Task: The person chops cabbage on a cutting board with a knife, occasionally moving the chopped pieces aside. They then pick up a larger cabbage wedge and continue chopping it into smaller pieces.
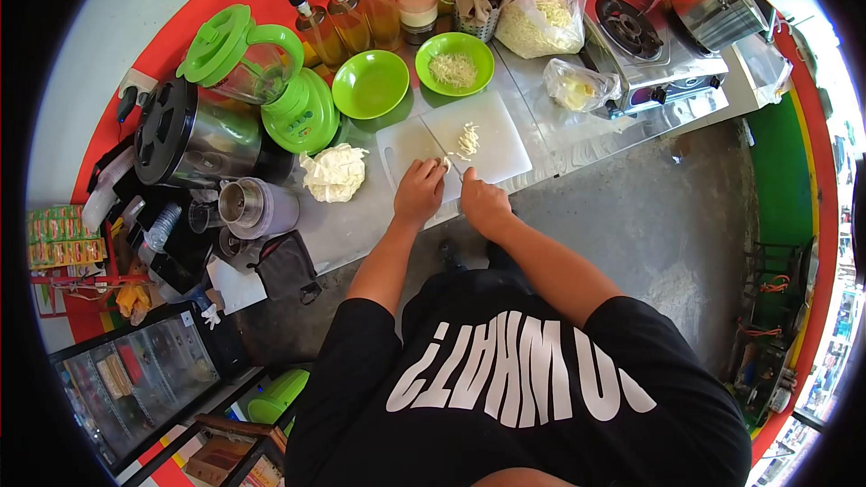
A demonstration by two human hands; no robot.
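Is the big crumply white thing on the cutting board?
No, the crumply white thing lies on the counter, beside the cutting board.

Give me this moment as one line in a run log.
left hand: holding pale vegetable piece | right hand: gripping knife | white cutting board: pale vegetable strips | lime-green bowl beyond board: pale shreds

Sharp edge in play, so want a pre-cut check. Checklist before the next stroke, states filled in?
1. Right hand closed on the knife: ok.
2. Left hand fingertips clear of the blade: cannot tell; they look very close.
3. Cutting board free of cut strips: not ok, small pile beside the blade.
4. Left green bowl empty: ok.
5. Board secured against slipping: cannot tell, underside hidden.
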